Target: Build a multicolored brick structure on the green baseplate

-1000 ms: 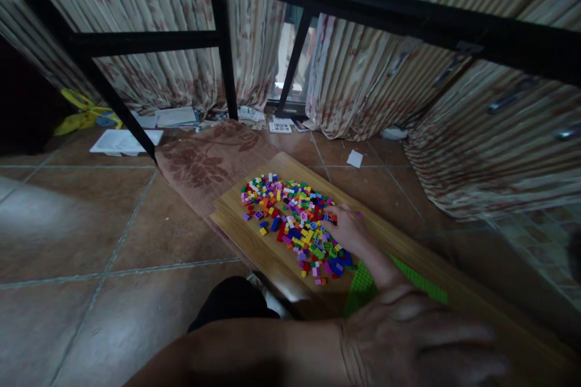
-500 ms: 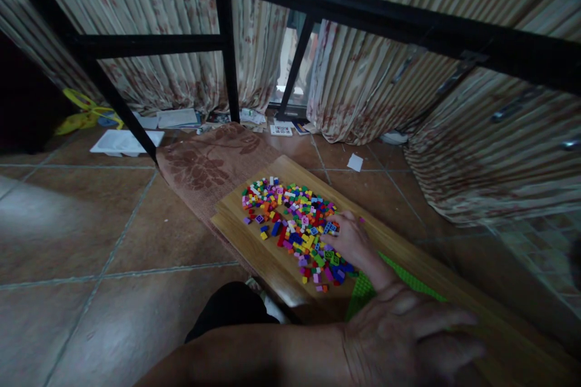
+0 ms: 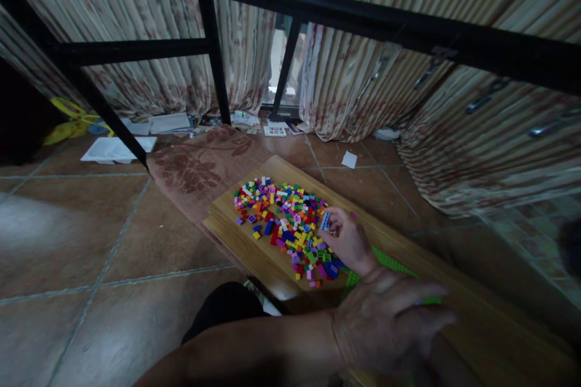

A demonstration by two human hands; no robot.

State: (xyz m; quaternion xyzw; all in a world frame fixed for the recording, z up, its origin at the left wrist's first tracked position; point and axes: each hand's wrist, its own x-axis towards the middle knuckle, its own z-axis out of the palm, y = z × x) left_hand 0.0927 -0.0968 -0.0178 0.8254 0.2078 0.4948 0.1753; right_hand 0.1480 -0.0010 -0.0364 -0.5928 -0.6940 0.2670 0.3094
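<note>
Between the fingertips of my right hand (image 3: 347,239) is a light-blue toy building brick (image 3: 325,221) with studs, held at the right edge of a spread of loose bricks (image 3: 290,217) in many colours. My left hand (image 3: 390,314) is nearer to me, its fingers stretched out to the right, over the green studded baseplate (image 3: 390,261). The left hand covers my right forearm and much of the baseplate. Nothing shows in the left hand, though its fingers are dark and somewhat blurred.
The bricks and baseplate lie on a wooden table (image 3: 236,248). Past its far end is a brown patterned cloth (image 3: 195,163). Black metal bars (image 3: 354,12) cross in front of striped curtains (image 3: 354,84). A white tray (image 3: 113,149) and papers (image 3: 170,123) rest on the tiled floor.
My right hand has turned and lifted slightly, and the light-blue brick now shows clearly in its fingertips. My left hand has shifted a little leftward in the view, along with the whole scene.
</note>
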